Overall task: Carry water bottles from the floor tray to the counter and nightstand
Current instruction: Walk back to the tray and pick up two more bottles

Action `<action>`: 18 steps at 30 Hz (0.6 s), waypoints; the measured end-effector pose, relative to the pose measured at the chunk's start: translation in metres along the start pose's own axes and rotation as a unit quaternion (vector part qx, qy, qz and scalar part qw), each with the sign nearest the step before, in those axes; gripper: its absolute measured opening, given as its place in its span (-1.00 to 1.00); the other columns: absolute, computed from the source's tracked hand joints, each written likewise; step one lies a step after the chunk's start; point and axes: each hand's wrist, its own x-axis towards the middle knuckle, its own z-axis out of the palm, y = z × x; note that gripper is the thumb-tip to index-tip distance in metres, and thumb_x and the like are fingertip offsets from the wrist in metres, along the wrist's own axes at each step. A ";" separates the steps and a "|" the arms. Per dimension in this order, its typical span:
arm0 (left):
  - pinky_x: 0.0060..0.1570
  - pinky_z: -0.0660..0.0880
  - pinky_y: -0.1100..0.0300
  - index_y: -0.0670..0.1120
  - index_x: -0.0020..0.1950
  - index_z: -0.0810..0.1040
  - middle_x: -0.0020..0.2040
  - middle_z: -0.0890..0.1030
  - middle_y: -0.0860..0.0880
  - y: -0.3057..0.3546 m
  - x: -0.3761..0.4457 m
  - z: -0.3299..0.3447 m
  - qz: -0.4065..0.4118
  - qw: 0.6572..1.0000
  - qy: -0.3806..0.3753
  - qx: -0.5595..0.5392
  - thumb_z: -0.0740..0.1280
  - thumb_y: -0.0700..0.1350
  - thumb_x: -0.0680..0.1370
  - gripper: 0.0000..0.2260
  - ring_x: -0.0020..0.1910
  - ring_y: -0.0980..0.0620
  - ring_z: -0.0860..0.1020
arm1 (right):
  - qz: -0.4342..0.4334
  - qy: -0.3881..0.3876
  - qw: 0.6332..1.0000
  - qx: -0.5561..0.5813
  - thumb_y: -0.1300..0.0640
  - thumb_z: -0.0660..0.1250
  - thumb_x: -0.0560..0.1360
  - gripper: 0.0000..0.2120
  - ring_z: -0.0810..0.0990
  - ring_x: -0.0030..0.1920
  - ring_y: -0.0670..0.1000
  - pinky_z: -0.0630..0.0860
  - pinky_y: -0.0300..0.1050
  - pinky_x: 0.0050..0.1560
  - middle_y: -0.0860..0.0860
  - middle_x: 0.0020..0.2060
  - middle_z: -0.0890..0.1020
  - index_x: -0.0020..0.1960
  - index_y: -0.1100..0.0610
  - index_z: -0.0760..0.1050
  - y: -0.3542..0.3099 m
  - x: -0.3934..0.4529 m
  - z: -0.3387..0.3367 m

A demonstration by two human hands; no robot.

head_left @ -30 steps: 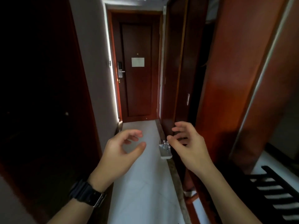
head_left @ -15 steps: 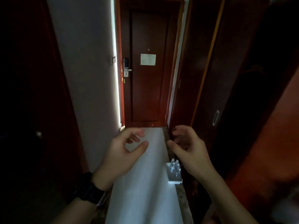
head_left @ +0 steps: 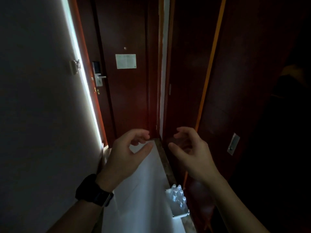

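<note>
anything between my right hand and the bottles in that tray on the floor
Nothing visible does. The right hand is open and empty, held up in the air, and the tray of water bottles sits on the pale floor below it, against the dark wooden panel. The space between them looks clear.

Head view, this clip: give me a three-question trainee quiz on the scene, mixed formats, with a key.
1. True or false: the left hand already holds a water bottle.
2. Where does the white tray of water bottles sit? A) against the left wall B) at the floor's right edge, below the right hand C) at the door's threshold
3. Fill in: the black wristwatch is on the ___ wrist.

Key: 1 false; 2 B; 3 left.
</note>
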 end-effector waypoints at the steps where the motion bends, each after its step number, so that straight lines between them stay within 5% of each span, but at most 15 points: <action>1: -0.05 0.55 0.23 0.00 0.04 0.63 -0.05 0.68 0.12 -0.018 0.019 0.008 -0.003 1.000 -0.002 -0.001 0.44 -0.06 0.42 -0.80 -0.11 0.11 0.64 | 0.004 0.003 1.000 0.002 0.04 0.50 0.40 -0.59 0.64 -0.06 -0.11 0.58 -0.22 -0.06 -0.14 -0.01 0.64 0.22 -0.06 0.50 0.015 0.021 0.005; 4: -0.08 0.47 0.41 -0.03 0.02 0.64 -0.07 0.67 0.13 -0.072 0.075 0.035 -0.005 1.000 -0.007 -0.012 0.43 -0.01 0.40 -0.77 -0.13 0.16 0.63 | 0.008 0.016 1.000 0.017 0.07 0.51 0.41 -0.60 0.64 -0.09 -0.09 0.59 -0.23 -0.07 -0.13 -0.01 0.64 0.21 -0.05 0.50 0.065 0.090 0.024; 11: -0.07 0.51 0.39 0.00 0.02 0.63 -0.02 0.69 0.09 -0.168 0.227 0.081 -0.017 0.999 -0.011 -0.030 0.41 0.04 0.40 -0.76 -0.09 0.21 0.64 | 0.015 0.010 1.000 0.018 0.02 0.48 0.40 -0.55 0.62 -0.07 -0.12 0.62 -0.11 -0.04 -0.17 0.01 0.61 0.27 -0.05 0.47 0.144 0.262 0.055; 15: -0.09 0.48 0.47 0.09 0.00 0.60 -0.05 0.67 0.23 -0.210 0.301 0.104 -0.003 0.999 -0.039 -0.022 0.44 -0.14 0.43 -0.80 -0.10 0.28 0.63 | 0.013 0.024 0.999 0.016 0.04 0.49 0.40 -0.59 0.64 -0.07 -0.13 0.60 -0.20 -0.06 -0.15 -0.01 0.63 0.20 -0.11 0.47 0.175 0.335 0.052; 18: -0.10 0.55 0.34 0.05 0.01 0.62 -0.07 0.68 0.18 -0.244 0.342 0.129 -0.014 0.996 -0.070 -0.049 0.44 -0.06 0.43 -0.83 -0.11 0.22 0.65 | 0.039 0.062 0.997 0.006 -0.09 0.48 0.33 -0.58 0.64 -0.09 -0.06 0.61 -0.12 -0.07 -0.14 -0.01 0.64 0.16 -0.20 0.46 0.209 0.370 0.048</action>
